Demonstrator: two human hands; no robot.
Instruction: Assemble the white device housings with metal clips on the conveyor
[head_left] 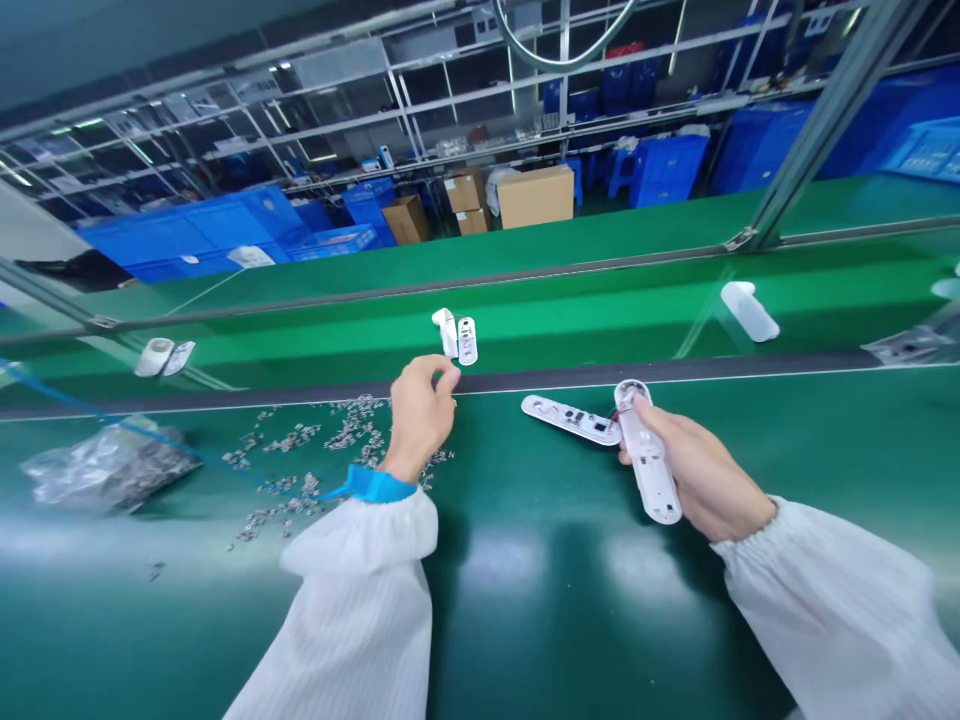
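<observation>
In my right hand (701,470) is a long white plastic housing half (649,455), its hollow inner side facing up and my thumb on its round end. Short red and dark wires join it to a second white half (570,418) with a circuit board, sticking out to the left above the bench. My left hand (421,412) is raised near the bench's far edge, fingers curled with thumb and forefinger close together; whatever they may pinch is hidden. Just beyond its fingertips, an opened white device (466,341) lies on the green conveyor belt (337,340).
Many small metal parts (360,430) are scattered on the green bench (525,600) around my left wrist. A clear plastic bag (112,465) of such parts lies at left. More white devices (750,310) ride the belt. A blue cord (247,470) runs from my left wristband.
</observation>
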